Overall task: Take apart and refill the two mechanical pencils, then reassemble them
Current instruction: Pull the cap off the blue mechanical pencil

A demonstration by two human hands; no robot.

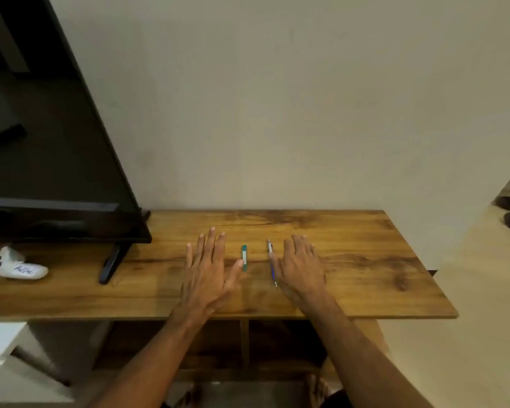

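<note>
- Both forearms come in from the near edge of the wooden table, and both hands lie palm-down and flat on the top with fingers spread, holding nothing.
- Left hand rests left of centre; its thumb reaches out toward a small teal lead case, close to touching it, though I cannot tell whether it does.
- Right hand sits just beside a blue-and-white mechanical pencil, which lies lengthwise with its metal tip toward the person; the thumb side of the hand seems to brush the barrel.
- Only one pencil shows from where I stand. The task names two, so the second is either hidden under a hand or out of sight.
- Nothing looks dismantled yet; to my eye this is the very start, hands parked before the first pick-up.
- To begin well, I would lift the pencil with the right hand, pinch the barrel near the middle, and let the left pull the cap end straight off along the axis, without twisting hard.
- Small parts such as a cap or eraser would roll easily on this smooth top, so setting them down between the hands, away from the near edge, seems wise.
- Leads are brittle; tipping the case gently over the open barrel should serve better than shaking it.
- Off to the left stand a dark television and a white controller, well apart from the work.
</note>
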